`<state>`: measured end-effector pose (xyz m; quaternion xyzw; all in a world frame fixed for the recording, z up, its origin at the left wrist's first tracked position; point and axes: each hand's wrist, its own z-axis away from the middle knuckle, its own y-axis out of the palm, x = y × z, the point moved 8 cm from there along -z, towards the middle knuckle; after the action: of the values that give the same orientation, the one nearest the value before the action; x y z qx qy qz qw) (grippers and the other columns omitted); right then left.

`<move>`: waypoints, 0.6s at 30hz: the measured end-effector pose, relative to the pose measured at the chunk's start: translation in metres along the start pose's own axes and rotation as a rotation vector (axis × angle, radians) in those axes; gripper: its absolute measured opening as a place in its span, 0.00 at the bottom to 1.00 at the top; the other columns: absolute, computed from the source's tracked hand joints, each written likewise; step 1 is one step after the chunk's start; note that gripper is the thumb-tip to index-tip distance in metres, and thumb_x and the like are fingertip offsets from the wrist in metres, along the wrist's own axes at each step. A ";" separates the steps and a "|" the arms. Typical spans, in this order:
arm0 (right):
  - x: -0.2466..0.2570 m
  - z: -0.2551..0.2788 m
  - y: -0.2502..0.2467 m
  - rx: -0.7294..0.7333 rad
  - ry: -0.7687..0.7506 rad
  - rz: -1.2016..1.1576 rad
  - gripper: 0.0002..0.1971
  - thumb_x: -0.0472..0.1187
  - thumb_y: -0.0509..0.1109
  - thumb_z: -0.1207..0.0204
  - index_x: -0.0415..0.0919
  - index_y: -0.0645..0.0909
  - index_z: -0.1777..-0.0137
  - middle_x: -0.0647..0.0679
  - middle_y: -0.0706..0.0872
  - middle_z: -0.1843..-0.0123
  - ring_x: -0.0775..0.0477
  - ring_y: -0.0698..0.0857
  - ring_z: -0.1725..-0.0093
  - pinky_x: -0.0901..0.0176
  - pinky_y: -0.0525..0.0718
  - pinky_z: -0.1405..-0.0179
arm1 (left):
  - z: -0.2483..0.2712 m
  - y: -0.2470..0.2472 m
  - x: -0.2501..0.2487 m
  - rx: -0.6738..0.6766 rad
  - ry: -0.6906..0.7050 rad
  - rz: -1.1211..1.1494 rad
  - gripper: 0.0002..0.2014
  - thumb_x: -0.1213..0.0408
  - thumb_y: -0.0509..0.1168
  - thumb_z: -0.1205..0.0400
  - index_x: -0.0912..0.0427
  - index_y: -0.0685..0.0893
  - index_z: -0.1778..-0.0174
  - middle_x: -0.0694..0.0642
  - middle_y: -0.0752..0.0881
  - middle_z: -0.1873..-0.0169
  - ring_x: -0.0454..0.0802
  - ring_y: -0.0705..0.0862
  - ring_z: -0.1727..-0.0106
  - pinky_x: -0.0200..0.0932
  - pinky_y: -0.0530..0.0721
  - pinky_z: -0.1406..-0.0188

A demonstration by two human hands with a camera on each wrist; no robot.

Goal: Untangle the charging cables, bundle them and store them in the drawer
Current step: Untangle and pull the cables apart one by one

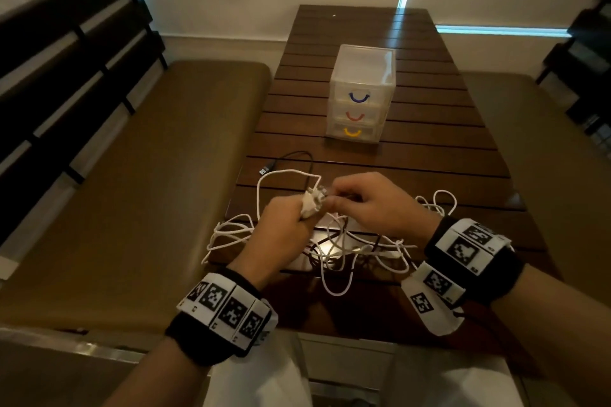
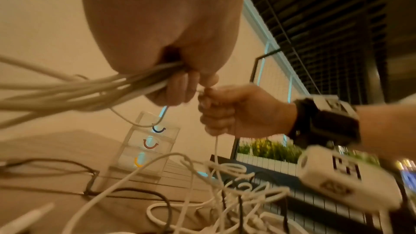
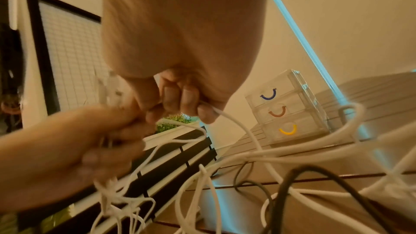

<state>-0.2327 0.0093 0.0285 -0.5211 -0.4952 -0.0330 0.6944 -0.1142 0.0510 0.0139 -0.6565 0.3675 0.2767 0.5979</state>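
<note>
Left hand (image 1: 287, 225) grip round white cable bundle (image 1: 312, 203); right hand (image 1: 375, 205) pinching strand.

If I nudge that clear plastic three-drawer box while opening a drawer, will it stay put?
Probably not firmly. The clear plastic three-drawer box looks empty and thin-walled, so likely light. It stands tall on a narrow base, free on the slatted wooden table, so a pull on the blue handle may slide or tip it; steady it.

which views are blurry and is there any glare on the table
Head view: dim but fairly sharp, with a bright glare patch on the table under the white cables. Left wrist view: cables and wrist camera smeared. Right wrist view: left hand blurred.
</note>
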 end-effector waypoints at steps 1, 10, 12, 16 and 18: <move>-0.001 0.000 -0.001 -0.007 0.002 0.003 0.12 0.47 0.70 0.19 0.58 0.81 0.64 0.57 0.85 0.67 0.61 0.80 0.68 0.65 0.77 0.65 | -0.002 0.007 0.007 0.062 -0.025 -0.085 0.21 0.44 0.62 0.17 0.60 0.88 0.57 0.57 0.88 0.65 0.55 0.86 0.62 0.54 0.82 0.63; -0.068 0.010 -0.002 0.201 0.267 0.216 0.20 0.55 0.58 0.13 0.47 0.81 0.63 0.50 0.82 0.67 0.55 0.80 0.68 0.61 0.75 0.67 | -0.012 -0.098 0.014 -0.389 -0.152 0.057 0.22 0.47 0.58 0.13 0.54 0.79 0.70 0.49 0.75 0.79 0.46 0.72 0.77 0.39 0.71 0.73; -0.074 0.010 -0.005 0.164 0.275 0.219 0.20 0.53 0.58 0.13 0.48 0.80 0.65 0.49 0.82 0.67 0.54 0.80 0.69 0.62 0.73 0.68 | -0.010 -0.112 0.022 -0.423 -0.173 0.155 0.23 0.43 0.56 0.15 0.54 0.81 0.67 0.51 0.74 0.77 0.51 0.72 0.74 0.47 0.71 0.69; -0.063 0.004 -0.016 0.016 0.259 0.156 0.21 0.52 0.56 0.12 0.49 0.81 0.64 0.51 0.79 0.69 0.57 0.76 0.71 0.61 0.72 0.67 | -0.001 -0.102 0.025 -0.415 -0.124 0.124 0.14 0.48 0.57 0.12 0.45 0.86 0.43 0.51 0.81 0.72 0.58 0.80 0.68 0.48 0.76 0.66; -0.058 0.001 -0.010 0.049 0.279 0.132 0.22 0.53 0.55 0.11 0.47 0.84 0.61 0.53 0.76 0.73 0.58 0.73 0.75 0.61 0.71 0.70 | 0.005 -0.086 0.010 -0.396 -0.022 0.190 0.13 0.59 0.57 0.11 0.52 0.84 0.37 0.38 0.86 0.65 0.50 0.79 0.71 0.42 0.76 0.73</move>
<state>-0.2680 -0.0221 -0.0070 -0.5255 -0.3592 -0.0474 0.7698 -0.0381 0.0559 0.0547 -0.7206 0.3596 0.4055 0.4324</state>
